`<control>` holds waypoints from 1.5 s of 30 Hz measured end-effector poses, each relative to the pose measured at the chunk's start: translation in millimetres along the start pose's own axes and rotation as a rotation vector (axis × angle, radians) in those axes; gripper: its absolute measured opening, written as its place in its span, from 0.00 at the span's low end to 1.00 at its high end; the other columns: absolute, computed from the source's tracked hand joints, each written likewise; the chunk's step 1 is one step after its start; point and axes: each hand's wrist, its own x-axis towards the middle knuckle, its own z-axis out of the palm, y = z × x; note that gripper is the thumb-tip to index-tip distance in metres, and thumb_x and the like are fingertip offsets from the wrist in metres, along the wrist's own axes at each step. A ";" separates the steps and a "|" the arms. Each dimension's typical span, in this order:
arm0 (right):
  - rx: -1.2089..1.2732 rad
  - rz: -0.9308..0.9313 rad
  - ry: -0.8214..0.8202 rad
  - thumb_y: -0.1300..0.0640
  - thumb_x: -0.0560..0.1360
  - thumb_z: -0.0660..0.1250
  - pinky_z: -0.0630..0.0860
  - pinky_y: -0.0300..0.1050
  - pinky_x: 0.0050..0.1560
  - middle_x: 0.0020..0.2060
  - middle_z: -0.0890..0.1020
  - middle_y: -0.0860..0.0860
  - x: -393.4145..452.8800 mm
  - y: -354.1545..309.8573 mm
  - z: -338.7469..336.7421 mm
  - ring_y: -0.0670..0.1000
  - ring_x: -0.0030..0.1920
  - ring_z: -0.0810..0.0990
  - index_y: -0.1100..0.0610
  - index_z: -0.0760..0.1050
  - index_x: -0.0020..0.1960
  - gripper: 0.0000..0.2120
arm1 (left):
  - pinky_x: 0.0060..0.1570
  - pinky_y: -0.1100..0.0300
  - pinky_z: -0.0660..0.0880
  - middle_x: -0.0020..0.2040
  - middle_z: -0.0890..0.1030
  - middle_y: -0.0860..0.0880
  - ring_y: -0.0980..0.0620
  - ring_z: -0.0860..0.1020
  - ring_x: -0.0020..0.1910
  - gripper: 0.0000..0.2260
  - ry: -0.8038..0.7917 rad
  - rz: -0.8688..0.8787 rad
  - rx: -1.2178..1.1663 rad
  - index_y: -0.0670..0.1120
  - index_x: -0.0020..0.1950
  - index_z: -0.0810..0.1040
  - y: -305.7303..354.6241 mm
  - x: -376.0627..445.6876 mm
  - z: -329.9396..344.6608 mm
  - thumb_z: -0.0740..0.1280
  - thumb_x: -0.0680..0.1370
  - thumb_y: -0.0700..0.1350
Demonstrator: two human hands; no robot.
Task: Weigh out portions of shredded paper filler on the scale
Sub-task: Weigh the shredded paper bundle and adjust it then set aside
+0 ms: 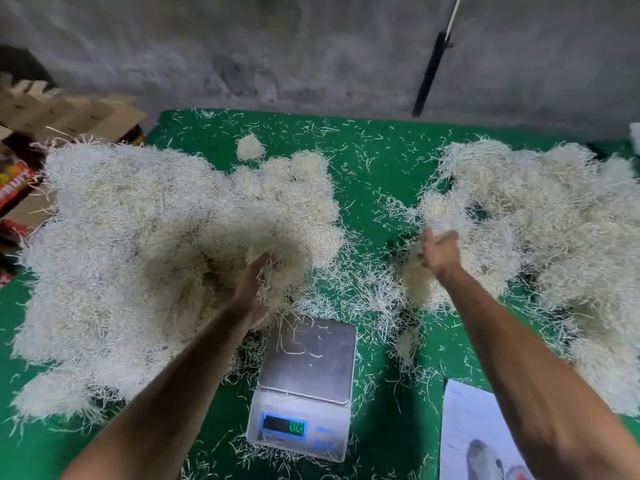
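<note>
A digital scale (304, 386) with a steel platform sits at the near middle of the green table (377, 161); only a few stray strands lie on its platform. A big heap of pale shredded paper (138, 244) covers the left side. My left hand (256, 289) grips a clump of it just beyond the scale's far left corner. Another spread of shredded paper (540, 216) lies on the right. My right hand (440, 251) is stretched over that pile's near left edge, fingers spread, with a small tuft at its fingertips.
Cardboard boxes (69, 116) and coloured packets (14, 185) stand off the table's left edge. A white printed sheet (474, 434) lies near right of the scale. A small separate ball of shreds (250, 147) rests at the back. A grey wall runs behind.
</note>
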 end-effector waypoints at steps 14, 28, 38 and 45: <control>-0.001 -0.196 -0.600 0.25 0.77 0.40 0.49 0.55 0.79 0.82 0.55 0.52 -168.0 -27.8 75.3 0.55 0.82 0.56 0.46 0.49 0.84 0.42 | 0.32 0.63 0.81 0.51 0.83 0.37 0.57 0.84 0.35 0.10 -0.203 0.278 0.234 0.44 0.59 0.76 8.0 -61.3 45.5 0.55 0.85 0.41; -0.068 -0.526 -0.072 0.32 0.77 0.66 0.67 0.47 0.68 0.78 0.67 0.52 -247.3 -20.8 88.4 0.52 0.73 0.70 0.51 0.54 0.82 0.43 | 0.48 0.55 0.83 0.62 0.81 0.39 0.47 0.83 0.55 0.15 -0.060 0.257 0.102 0.41 0.66 0.76 -39.9 -65.6 -18.2 0.68 0.81 0.46; -0.430 -0.360 -0.071 0.28 0.81 0.52 0.74 0.59 0.67 0.72 0.75 0.54 -254.7 81.6 60.3 0.48 0.57 0.80 0.54 0.63 0.79 0.37 | 0.46 0.58 0.78 0.62 0.79 0.36 0.41 0.81 0.53 0.15 0.127 0.033 0.633 0.38 0.69 0.74 -149.8 -62.6 -133.3 0.59 0.83 0.36; -0.802 -0.091 -0.292 0.52 0.86 0.56 0.66 0.53 0.76 0.78 0.65 0.60 -274.7 192.7 50.7 0.58 0.75 0.69 0.60 0.64 0.77 0.22 | 0.69 0.61 0.66 0.76 0.67 0.44 0.48 0.71 0.70 0.20 0.026 0.274 1.222 0.43 0.73 0.73 -209.8 -76.5 -159.6 0.64 0.80 0.36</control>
